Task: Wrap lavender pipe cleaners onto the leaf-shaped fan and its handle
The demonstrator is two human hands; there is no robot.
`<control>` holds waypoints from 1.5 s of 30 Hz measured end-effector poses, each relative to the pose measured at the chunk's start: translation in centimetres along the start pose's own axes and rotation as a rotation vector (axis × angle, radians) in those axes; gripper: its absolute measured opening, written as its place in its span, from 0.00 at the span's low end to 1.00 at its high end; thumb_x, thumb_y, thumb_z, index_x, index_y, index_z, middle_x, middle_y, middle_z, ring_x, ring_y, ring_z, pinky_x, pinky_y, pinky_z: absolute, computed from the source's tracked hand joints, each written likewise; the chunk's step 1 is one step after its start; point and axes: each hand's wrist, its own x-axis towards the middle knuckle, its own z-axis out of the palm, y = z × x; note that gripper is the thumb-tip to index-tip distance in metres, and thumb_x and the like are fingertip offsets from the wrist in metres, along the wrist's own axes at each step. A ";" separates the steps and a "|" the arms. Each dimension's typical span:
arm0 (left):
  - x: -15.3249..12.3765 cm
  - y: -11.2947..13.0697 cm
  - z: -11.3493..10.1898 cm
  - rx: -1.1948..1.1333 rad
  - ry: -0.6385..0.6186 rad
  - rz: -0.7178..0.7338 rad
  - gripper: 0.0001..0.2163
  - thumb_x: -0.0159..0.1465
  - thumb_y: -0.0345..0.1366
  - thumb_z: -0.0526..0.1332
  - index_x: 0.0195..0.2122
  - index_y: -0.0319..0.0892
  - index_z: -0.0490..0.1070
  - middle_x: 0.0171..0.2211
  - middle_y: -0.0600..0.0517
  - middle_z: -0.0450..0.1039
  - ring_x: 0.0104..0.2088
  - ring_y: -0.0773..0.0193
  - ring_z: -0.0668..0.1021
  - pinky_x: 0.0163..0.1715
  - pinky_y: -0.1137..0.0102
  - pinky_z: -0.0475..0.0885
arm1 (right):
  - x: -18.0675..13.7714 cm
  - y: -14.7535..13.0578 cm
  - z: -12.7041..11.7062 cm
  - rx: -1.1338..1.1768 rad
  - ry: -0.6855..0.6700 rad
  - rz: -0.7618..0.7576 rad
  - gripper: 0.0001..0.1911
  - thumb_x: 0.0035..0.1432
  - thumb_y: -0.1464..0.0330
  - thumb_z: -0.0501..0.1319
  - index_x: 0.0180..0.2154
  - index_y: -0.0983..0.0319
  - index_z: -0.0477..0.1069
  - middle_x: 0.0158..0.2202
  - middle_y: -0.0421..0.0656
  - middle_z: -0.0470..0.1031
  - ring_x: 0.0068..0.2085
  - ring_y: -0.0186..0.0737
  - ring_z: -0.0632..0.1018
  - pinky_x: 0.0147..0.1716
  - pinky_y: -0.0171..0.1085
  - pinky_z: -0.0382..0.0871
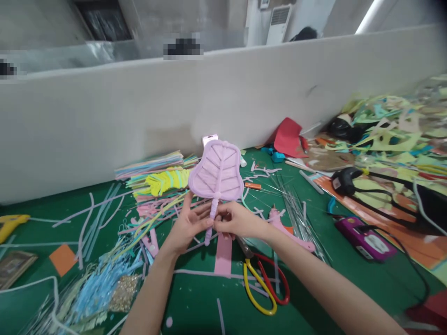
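Observation:
A lilac foam leaf-shaped fan (216, 173) with raised veins stands upright over the green table (195, 302). Its fuzzy lilac stem (210, 223) runs down between my hands. My left hand (186, 227) cups the stem from the left, palm up, fingers touching it. From the right, my right hand (234, 219) pinches the stem just under the leaf. Below the hands lie a pink foam strip (223, 255) and scissors (261, 279) with yellow and red handles.
Stacks of coloured foam strips (157, 177) lie at the left, blue fringe (101, 284) nearer me. A pink glue gun (289, 230), a purple device (365, 238) with cable, and a heap of paper offcuts (391, 135) are at the right. A white partition (139, 111) bounds the far edge.

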 end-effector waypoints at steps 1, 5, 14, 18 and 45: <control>0.2 -0.3 -0.1 -0.008 0.005 0.003 0.48 0.53 0.32 0.71 0.65 0.53 0.36 0.51 0.43 0.75 0.53 0.54 0.75 0.53 0.58 0.69 | 0.1 -0.1 -0.2 -0.028 -0.010 -0.012 0.05 0.53 0.69 0.59 0.27 0.63 0.67 0.19 0.34 0.67 0.18 0.28 0.70 0.17 0.27 0.64; 0.4 -1.5 -0.4 -0.009 0.022 -0.015 0.45 0.56 0.37 0.69 0.65 0.54 0.36 0.53 0.43 0.74 0.52 0.55 0.77 0.52 0.57 0.70 | 0.5 -0.4 -1.2 -0.124 -0.062 -0.050 0.10 0.57 0.64 0.59 0.29 0.64 0.69 0.25 0.37 0.69 0.22 0.29 0.72 0.19 0.28 0.65; 0.8 -3.0 -1.2 -0.077 0.082 0.051 0.41 0.56 0.36 0.69 0.65 0.50 0.45 0.53 0.42 0.74 0.55 0.53 0.73 0.54 0.56 0.67 | 1.4 -0.5 -2.0 -0.206 -0.148 -0.017 0.09 0.58 0.64 0.59 0.32 0.64 0.68 0.25 0.37 0.69 0.22 0.31 0.73 0.19 0.29 0.66; 0.9 -3.5 -1.8 -0.072 0.112 0.055 0.30 0.51 0.37 0.72 0.54 0.42 0.66 0.49 0.40 0.76 0.53 0.47 0.75 0.53 0.54 0.69 | 1.3 -0.6 -1.9 -0.211 -0.144 0.022 0.06 0.58 0.67 0.59 0.33 0.64 0.70 0.24 0.37 0.70 0.22 0.30 0.74 0.22 0.30 0.68; -1.1 1.5 4.2 -0.145 0.464 0.219 0.05 0.56 0.32 0.63 0.24 0.37 0.70 0.19 0.54 0.68 0.20 0.73 0.68 0.18 0.78 0.63 | -2.3 -3.9 2.3 -0.607 0.696 -0.447 0.04 0.57 0.74 0.63 0.35 0.62 0.77 0.31 0.40 0.79 0.32 0.33 0.77 0.33 0.31 0.68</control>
